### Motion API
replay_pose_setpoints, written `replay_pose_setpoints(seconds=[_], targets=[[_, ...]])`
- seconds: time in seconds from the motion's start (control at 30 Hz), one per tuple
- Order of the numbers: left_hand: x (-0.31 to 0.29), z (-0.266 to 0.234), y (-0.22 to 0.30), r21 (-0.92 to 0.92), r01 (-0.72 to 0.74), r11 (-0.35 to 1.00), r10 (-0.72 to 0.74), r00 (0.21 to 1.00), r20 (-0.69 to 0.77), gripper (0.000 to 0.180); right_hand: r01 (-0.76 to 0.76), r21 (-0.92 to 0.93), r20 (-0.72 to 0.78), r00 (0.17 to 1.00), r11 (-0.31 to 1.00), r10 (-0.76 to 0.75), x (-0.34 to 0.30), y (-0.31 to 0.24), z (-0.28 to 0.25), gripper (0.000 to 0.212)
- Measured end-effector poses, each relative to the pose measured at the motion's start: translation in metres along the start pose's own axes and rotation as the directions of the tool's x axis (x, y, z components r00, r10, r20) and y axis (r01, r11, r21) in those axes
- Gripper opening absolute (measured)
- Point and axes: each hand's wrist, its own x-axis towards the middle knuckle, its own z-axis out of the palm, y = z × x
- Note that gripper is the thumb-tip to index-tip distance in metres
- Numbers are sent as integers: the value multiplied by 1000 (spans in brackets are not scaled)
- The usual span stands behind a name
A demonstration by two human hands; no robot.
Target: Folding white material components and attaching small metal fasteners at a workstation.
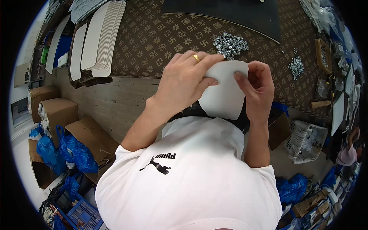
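Gripping one white insole (224, 94), two hands (184, 82) (257, 90).

Sheet piece (224, 92) btwn both hands, over tabletop (153, 38) edge. Metal bits pile (230, 45) just behind it; sheet stack (103, 36) far left; smaller pile (296, 66) right; boxes (57, 115) on floor, left.

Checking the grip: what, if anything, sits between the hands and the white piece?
Nothing visible. The left hand and right hand both pinch the white piece directly at its top edge, above the patterned table.
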Motion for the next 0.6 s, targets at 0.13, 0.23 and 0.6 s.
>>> replay_pose_setpoints(seconds=[0.13, 0.23, 0.6], targets=[[15, 10, 3, 235, -146, 961, 181, 974, -138, 40, -150, 86, 185, 974, 985, 132, 9, -3, 0, 19], [18, 16, -7, 18, -136, 991, 137, 987, -90, 40, -232, 147, 189, 961, 962, 203, 25, -4, -24, 16], [0, 14, -30, -236, -289, 928, 292, 956, -25, 27, 281, -849, 74, 902, 448, -426, 75, 36, -39, 12]])
